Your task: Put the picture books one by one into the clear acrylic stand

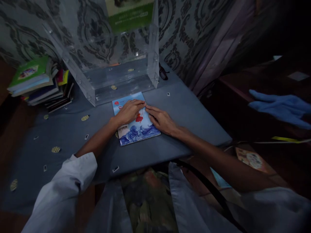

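Observation:
A thin book [139,131] with a light blue cover, dark blue waves and a small red figure lies shut on the table [175,113]. My left hand [130,111] rests on the upper part of its cover, palm down, with fingers stretched to the right. Over the book's right edge lies my right hand [161,119], also flat, its fingers pointing left. The fingertips of both hands meet near the upper right of the cover. Part of the cover's title is hidden under my left hand.
A clear acrylic rack [91,95] stands behind the book, holding a green-edged book [131,19] high up. At the left is a pile of books [31,76]. Sunglasses [163,72] lie beside the rack. A blue glove [279,105] lies at the right.

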Tool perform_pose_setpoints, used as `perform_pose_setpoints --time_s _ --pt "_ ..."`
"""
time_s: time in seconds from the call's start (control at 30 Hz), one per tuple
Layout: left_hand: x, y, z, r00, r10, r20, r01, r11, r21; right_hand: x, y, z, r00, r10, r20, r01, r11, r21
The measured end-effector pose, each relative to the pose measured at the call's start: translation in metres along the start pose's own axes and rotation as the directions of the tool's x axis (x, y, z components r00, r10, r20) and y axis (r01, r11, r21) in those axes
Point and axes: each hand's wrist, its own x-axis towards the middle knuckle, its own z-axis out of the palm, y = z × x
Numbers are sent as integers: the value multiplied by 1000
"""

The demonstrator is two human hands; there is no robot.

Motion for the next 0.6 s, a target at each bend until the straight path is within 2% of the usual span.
perform_pose_setpoints --time_s 0.3,0.6 --pt "-18 37 -4 997 58 47 -58 998 -8 -41 -26 -13 1000 12 10 -12 998 55" --pt "-45 76 -4 993 115 14 -114 990 -81 -86 -50 -20 1000 19 -9 -19 1000 0"
